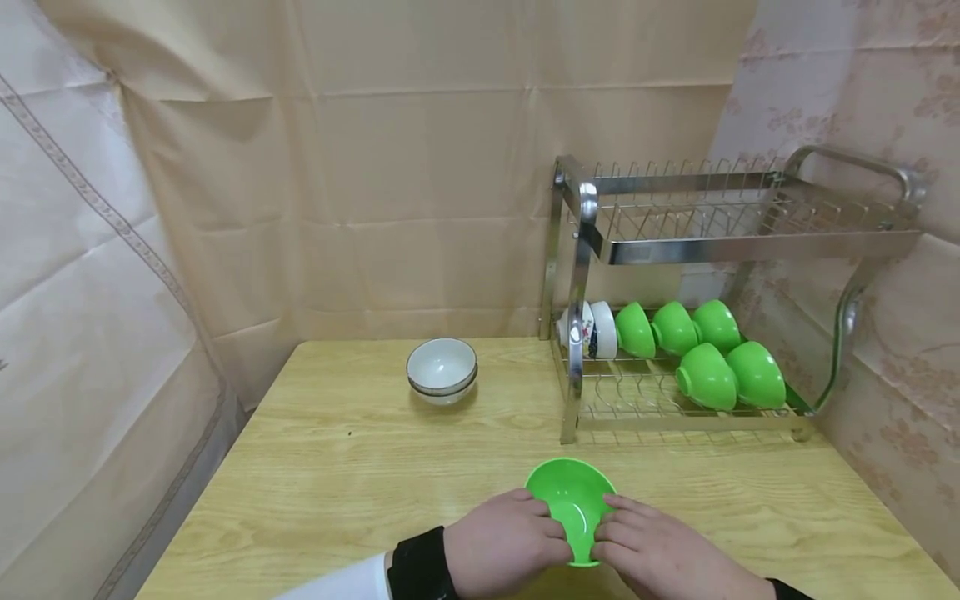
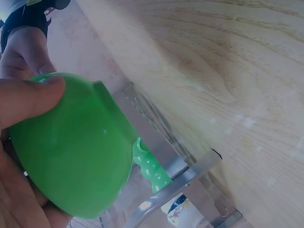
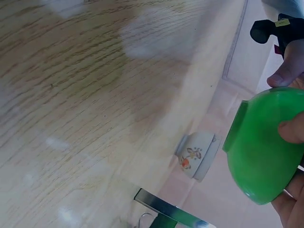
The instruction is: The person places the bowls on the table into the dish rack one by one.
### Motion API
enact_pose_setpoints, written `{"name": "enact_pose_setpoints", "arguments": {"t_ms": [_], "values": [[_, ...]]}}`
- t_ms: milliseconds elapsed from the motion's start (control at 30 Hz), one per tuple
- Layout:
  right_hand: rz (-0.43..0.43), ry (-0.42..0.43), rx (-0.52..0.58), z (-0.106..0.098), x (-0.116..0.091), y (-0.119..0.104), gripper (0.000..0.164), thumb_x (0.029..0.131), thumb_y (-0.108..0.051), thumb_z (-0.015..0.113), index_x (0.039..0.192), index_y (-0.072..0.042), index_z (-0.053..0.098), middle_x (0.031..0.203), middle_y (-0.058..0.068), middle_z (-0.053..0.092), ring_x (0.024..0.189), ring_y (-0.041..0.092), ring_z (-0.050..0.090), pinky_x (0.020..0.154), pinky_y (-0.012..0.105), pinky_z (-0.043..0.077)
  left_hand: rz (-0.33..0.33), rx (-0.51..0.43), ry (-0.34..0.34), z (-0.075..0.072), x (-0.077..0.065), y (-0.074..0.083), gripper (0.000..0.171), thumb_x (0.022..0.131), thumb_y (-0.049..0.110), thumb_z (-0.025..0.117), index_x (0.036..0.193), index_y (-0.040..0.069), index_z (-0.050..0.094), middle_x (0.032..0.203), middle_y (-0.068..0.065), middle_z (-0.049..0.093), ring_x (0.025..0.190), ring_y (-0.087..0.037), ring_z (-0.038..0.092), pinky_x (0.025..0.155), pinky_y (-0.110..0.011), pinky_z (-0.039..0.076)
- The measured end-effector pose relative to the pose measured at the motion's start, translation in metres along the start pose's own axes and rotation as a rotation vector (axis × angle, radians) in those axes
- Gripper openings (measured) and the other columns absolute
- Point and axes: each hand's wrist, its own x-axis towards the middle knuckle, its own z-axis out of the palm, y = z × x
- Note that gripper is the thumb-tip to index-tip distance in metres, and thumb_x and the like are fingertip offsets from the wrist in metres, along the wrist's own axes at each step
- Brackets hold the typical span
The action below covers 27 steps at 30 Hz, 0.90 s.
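Both hands hold one green bowl [image 1: 573, 504] over the front of the wooden table, its hollow facing up toward the head camera. My left hand [image 1: 506, 537] grips the left rim, with fingers over the edge. On the opposite side my right hand [image 1: 660, 542] grips the right rim. In the left wrist view the thumb [image 2: 33, 99] lies along the outside of the green bowl [image 2: 76, 147]. The right wrist view shows the bowl's outer wall [image 3: 261, 142] and foot ring, with a thumb [image 3: 292, 130] pressed against it.
White bowls [image 1: 442, 367] with dark rims stand stacked at the back middle of the table. A two-tier metal dish rack [image 1: 720, 250] stands at the right. Its lower tier carries several green bowls [image 1: 707, 377] and white bowls [image 1: 604, 331]. Cloth [image 1: 412, 167] hangs behind the table.
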Motion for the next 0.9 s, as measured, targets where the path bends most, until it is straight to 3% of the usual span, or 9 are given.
{"name": "enact_pose_setpoints", "arguments": {"t_ms": [133,200,333,400,533,633,700,767,900], "values": [[0.014,0.038,-0.019,0.002,0.0,0.002,0.037,0.1,-0.002,0.03,0.102,-0.018,0.064,0.102,-0.01,0.06,0.099,0.005,0.058,0.113,0.032,0.031,-0.024,-0.002,-0.003,0.001,0.003,-0.002,0.009,0.09,0.025,0.071,0.093,0.033,0.07,0.094,0.023,0.066,0.087,0.0,0.056,0.079,-0.017,0.041],[0.04,0.078,-0.034,0.002,0.0,0.004,0.043,0.103,-0.005,0.022,0.1,-0.016,0.064,0.1,-0.011,0.06,0.098,0.005,0.06,0.112,0.032,0.033,-0.053,-0.01,0.001,0.001,0.005,-0.004,0.013,0.091,0.027,0.07,0.103,0.033,0.07,0.105,0.02,0.066,0.099,-0.002,0.057,0.087,-0.019,0.043],[0.163,0.162,-0.012,0.0,-0.002,0.007,0.039,0.108,-0.017,0.026,0.1,-0.014,0.064,0.102,-0.01,0.063,0.099,0.011,0.064,0.113,0.027,0.032,-0.149,-0.027,0.052,0.001,0.007,-0.006,0.041,0.093,0.041,0.067,0.131,0.029,0.061,0.137,0.007,0.056,0.128,-0.013,0.048,0.108,-0.03,0.038],[0.282,0.169,-0.003,-0.004,-0.005,0.009,0.037,0.109,-0.024,0.03,0.103,-0.014,0.065,0.106,-0.008,0.065,0.103,0.015,0.065,0.113,0.024,0.032,-0.207,-0.035,0.092,0.001,0.008,-0.006,0.056,0.093,0.05,0.063,0.143,0.027,0.052,0.15,-0.001,0.044,0.138,-0.02,0.04,0.114,-0.036,0.032],[0.634,0.164,0.018,-0.016,-0.013,0.018,0.012,0.1,-0.014,0.057,0.109,-0.01,0.065,0.112,0.004,0.068,0.105,0.026,0.066,0.095,0.036,0.052,-0.28,-0.025,0.161,0.002,0.012,-0.006,0.071,0.093,0.061,0.056,0.151,0.023,0.041,0.159,-0.008,0.03,0.143,-0.027,0.033,0.118,-0.04,0.026],[0.946,0.168,0.144,-0.027,-0.021,0.036,0.024,0.095,-0.006,0.063,0.119,-0.002,0.061,0.118,0.021,0.065,0.11,0.041,0.061,0.087,0.056,0.051,-0.305,0.003,0.156,0.005,0.017,-0.004,0.075,0.093,0.066,0.05,0.153,0.023,0.038,0.159,-0.009,0.029,0.142,-0.028,0.034,0.117,-0.042,0.027],[1.103,0.186,0.253,-0.033,-0.028,0.053,0.029,0.102,-0.011,0.054,0.126,0.004,0.054,0.123,0.029,0.059,0.116,0.047,0.056,0.089,0.061,0.047,-0.312,0.011,0.121,0.008,0.022,-0.002,0.076,0.094,0.068,0.045,0.155,0.024,0.035,0.159,-0.007,0.029,0.142,-0.028,0.034,0.116,-0.042,0.029],[1.195,0.211,0.347,-0.037,-0.036,0.071,0.037,0.107,-0.017,0.045,0.134,0.009,0.045,0.132,0.034,0.052,0.123,0.05,0.048,0.093,0.055,0.047,-0.319,-0.004,0.082,0.01,0.028,0.0,0.075,0.095,0.069,0.042,0.155,0.026,0.033,0.159,-0.006,0.03,0.142,-0.027,0.034,0.116,-0.042,0.029],[1.233,0.283,0.455,-0.036,-0.049,0.103,0.044,0.108,-0.018,0.038,0.138,0.014,0.035,0.136,0.035,0.045,0.127,0.046,0.043,0.088,0.021,0.045,-0.31,-0.022,0.032,0.014,0.039,0.005,0.074,0.095,0.071,0.038,0.155,0.028,0.033,0.158,-0.003,0.032,0.142,-0.027,0.034,0.116,-0.041,0.03]]}}
